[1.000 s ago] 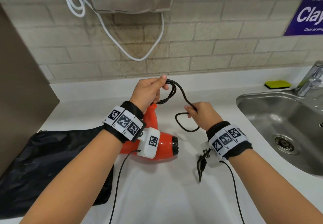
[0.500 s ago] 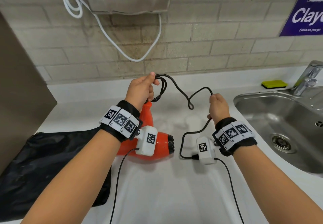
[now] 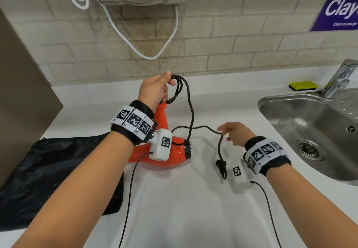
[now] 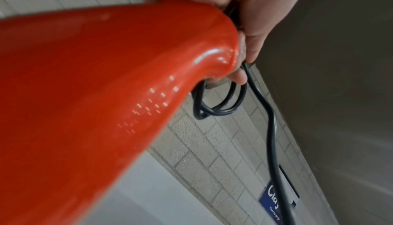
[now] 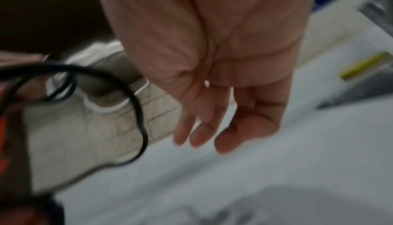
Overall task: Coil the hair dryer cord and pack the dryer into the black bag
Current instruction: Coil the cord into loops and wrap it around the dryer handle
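Observation:
The orange hair dryer [image 3: 174,154] lies on the white counter with its handle pointing up and away. My left hand [image 3: 155,89] grips the handle's end and pinches several loops of the black cord [image 3: 190,108] against it; the left wrist view shows the dryer [image 4: 106,94], the loops [image 4: 221,106] and the hand [image 4: 251,18]. The rest of the cord runs down over the dryer and right to the plug [image 3: 221,165] on the counter. My right hand [image 3: 232,133] hovers beside that stretch, fingers loose [image 5: 202,133], the cord [image 5: 136,104] left of them. The black bag [image 3: 48,170] lies flat at the left.
A steel sink [image 3: 290,108] with a faucet [image 3: 341,79] takes up the right side, and a yellow sponge [image 3: 303,86] sits behind it. A white cable [image 3: 147,54] hangs from a wall dispenser above. A brown panel [image 3: 19,92] bounds the left.
My right hand has let go of the cord it held up and dropped toward the counter. The left hand now holds one more loop, and the plug end lies beside the right wrist.

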